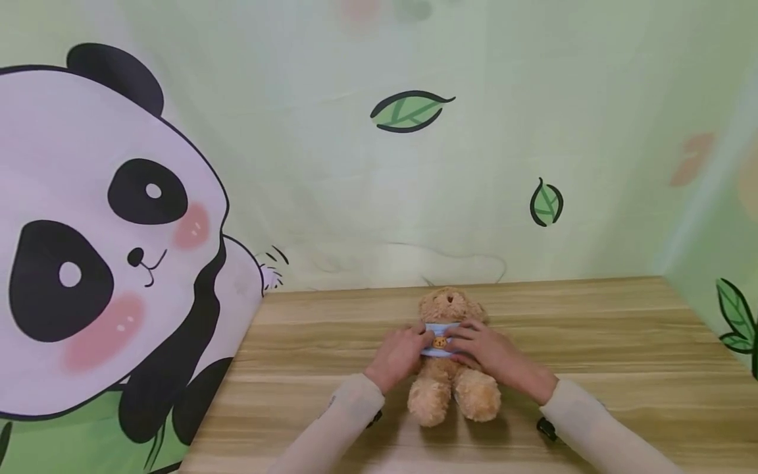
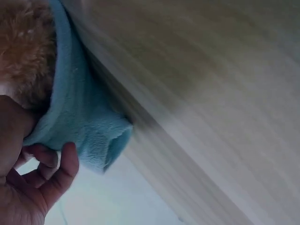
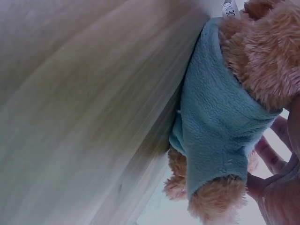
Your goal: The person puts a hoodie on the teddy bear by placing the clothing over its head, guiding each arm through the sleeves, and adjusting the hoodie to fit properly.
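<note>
A brown teddy bear [image 1: 451, 307] lies on its back on the wooden table, head toward the wall. It wears a light blue shirt [image 1: 438, 331] with a small bear face on the front. At one side of the chest my left hand [image 1: 408, 352] pinches the shirt's lower edge. In the left wrist view its fingers curl beside the blue cloth [image 2: 77, 108], and no paw shows at the sleeve opening. My right hand [image 1: 488, 352] holds the shirt from the other side. There a furry arm [image 3: 218, 199] sticks out of the sleeve. Both thumbs are partly hidden.
The wooden table [image 1: 308, 342] reaches back to a pale green cloth backdrop [image 1: 331, 164] with printed leaves. A large printed panda [image 1: 89, 230] covers the backdrop on the left. A white tag [image 3: 229, 8] shows by the bear's fur in the right wrist view.
</note>
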`<move>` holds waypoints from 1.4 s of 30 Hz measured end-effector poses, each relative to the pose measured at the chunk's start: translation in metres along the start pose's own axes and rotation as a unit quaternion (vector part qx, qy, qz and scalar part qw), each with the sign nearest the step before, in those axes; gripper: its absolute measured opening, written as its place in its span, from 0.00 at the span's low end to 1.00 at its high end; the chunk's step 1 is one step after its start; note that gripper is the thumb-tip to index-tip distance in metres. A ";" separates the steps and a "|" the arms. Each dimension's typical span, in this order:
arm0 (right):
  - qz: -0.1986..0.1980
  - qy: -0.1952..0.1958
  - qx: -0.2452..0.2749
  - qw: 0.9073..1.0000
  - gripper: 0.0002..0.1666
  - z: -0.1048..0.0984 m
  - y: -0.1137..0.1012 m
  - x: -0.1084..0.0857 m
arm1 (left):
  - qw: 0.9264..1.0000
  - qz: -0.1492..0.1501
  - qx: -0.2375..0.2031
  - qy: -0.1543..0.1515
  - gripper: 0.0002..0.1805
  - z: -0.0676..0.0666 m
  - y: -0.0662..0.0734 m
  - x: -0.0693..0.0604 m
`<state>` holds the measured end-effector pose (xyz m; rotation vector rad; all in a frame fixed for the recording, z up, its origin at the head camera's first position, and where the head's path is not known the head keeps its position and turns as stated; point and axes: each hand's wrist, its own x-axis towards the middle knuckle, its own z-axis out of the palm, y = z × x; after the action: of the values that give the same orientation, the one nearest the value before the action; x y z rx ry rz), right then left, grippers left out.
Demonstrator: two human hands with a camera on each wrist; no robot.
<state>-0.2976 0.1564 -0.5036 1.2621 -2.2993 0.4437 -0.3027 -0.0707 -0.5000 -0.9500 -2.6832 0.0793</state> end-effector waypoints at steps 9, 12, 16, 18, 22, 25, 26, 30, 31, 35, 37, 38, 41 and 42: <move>-0.011 0.009 0.009 1.000 0.11 0.001 0.003 -0.006 | 1.000 0.007 0.018 -0.003 0.04 0.004 0.008 0.010; -0.018 0.017 0.014 1.000 0.12 0.001 0.005 -0.007 | 1.000 0.000 -0.006 -0.020 0.07 -0.002 0.006 0.012; -0.026 0.026 0.010 0.999 0.13 0.000 0.006 -0.007 | 0.999 0.004 -0.026 -0.035 0.09 -0.008 0.002 0.013; -0.028 0.026 0.009 0.999 0.13 -0.001 0.006 -0.006 | 0.999 0.012 -0.017 -0.038 0.09 -0.008 0.001 0.013; -0.027 0.015 0.013 0.999 0.12 -0.003 0.005 -0.005 | 0.999 0.014 0.013 -0.035 0.08 -0.005 0.004 0.015; -0.022 0.010 0.016 1.000 0.12 -0.003 0.004 -0.005 | 0.999 -0.001 0.026 -0.029 0.10 -0.002 0.006 0.017; -0.021 0.010 0.015 1.000 0.12 -0.003 0.004 -0.005 | 0.999 -0.008 0.028 -0.028 0.10 -0.002 0.007 0.018; -0.014 0.012 0.010 1.000 0.12 -0.002 0.004 -0.007 | 0.999 -0.039 0.020 -0.027 0.07 -0.001 0.008 0.018; -0.011 0.012 0.009 1.000 0.12 -0.002 0.004 -0.007 | 0.999 -0.044 0.016 -0.026 0.06 -0.001 0.008 0.018; -0.002 0.012 0.009 1.000 0.11 -0.003 0.004 -0.008 | 0.999 -0.045 0.013 -0.016 0.06 -0.001 0.007 0.017; -0.001 0.010 0.009 1.000 0.11 -0.004 0.004 -0.008 | 0.999 -0.038 0.021 -0.010 0.06 0.000 0.008 0.016; -0.003 0.009 0.007 1.000 0.12 -0.004 0.003 -0.008 | 0.999 -0.038 0.026 -0.004 0.06 0.000 0.008 0.016; -0.004 0.008 0.004 1.000 0.11 -0.004 0.003 -0.007 | 0.999 -0.048 0.026 0.004 0.07 0.001 0.010 0.015; -0.004 0.010 0.003 1.000 0.11 -0.004 0.003 -0.007 | 0.999 -0.051 0.017 0.004 0.07 0.001 0.011 0.014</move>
<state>-0.2962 0.1649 -0.5048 1.2628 -2.2779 0.4587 -0.3070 -0.0533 -0.4985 -0.8009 -2.7090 0.0987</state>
